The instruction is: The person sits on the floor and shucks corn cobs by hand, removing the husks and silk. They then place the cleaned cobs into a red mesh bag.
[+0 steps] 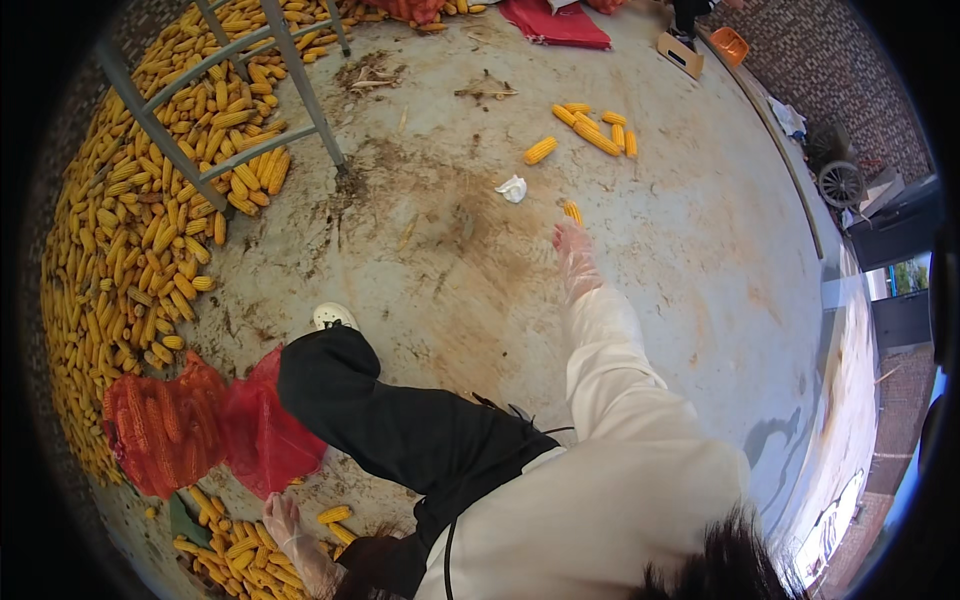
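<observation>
My right hand (574,241), in a clear plastic glove, reaches out over the concrete floor. A yellow corn cob (572,212) sticks out beyond its fingers, which are closed about the cob's near end. At the lower left my left hand (283,519), also gloved, grips the edge of a red mesh bag (262,431). The bag's mouth side spreads towards my bent knee. Its far part bulges with corn cobs (161,424) showing through the mesh. Loose cobs (247,551) lie beside and below my left hand.
A large corn pile (142,240) fills the left side, with a metal ladder-like frame (240,154) standing at its edge. Several cobs (596,139) and a crumpled white scrap (513,189) lie ahead. Farther off are a flat red bag (559,26), a cardboard box (679,55) and an orange basket (729,46).
</observation>
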`<state>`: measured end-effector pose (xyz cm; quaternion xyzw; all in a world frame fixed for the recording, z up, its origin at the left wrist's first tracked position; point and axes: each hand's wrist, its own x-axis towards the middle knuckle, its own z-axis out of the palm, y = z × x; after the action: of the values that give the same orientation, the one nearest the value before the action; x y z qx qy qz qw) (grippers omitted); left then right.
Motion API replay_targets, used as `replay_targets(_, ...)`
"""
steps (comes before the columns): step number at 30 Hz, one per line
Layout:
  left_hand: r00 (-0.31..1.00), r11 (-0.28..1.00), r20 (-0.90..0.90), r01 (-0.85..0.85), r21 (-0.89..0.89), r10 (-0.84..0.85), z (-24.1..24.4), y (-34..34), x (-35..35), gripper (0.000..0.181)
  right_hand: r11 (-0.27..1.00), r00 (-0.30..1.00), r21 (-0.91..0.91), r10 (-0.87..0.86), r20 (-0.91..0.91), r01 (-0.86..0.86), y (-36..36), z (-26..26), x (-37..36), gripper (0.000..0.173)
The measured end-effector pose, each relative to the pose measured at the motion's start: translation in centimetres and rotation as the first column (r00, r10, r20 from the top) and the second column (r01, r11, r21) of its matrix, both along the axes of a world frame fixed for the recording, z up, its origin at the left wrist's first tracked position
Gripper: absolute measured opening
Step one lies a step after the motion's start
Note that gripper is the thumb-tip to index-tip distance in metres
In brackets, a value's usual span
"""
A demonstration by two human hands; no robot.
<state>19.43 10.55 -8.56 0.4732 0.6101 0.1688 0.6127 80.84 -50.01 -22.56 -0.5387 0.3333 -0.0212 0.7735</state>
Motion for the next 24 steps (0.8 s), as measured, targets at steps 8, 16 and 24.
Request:
replay_targets(8, 0.999, 0.998, -0.037, 0.026, 0.065, -0.024, -1.0, -1.8, -3.5, 0.039, 0.721, 0.700, 0.002, 0.673, -0.237, -0.693, 17.2, 5.5, -10.4, 0.025)
replay_targets(16, 0.996, 0.993, 0.071, -0.065, 0.095, 0.058, 0.1, -4.4, -5.3, 0.046, 0.482, 0.472, -0.088, 0.875, 0.109, -0.872, 28.7, 17.4, -17.0, 0.026)
replay_targets(24, 0.981, 0.983, -0.065, -0.182, 0.006, 0.182, -2.7, -7.9, -7.0, 0.038, 0.326, 0.276, -0.072, 0.881, 0.384, -0.943, 41.2, 34.3, -24.4, 0.016)
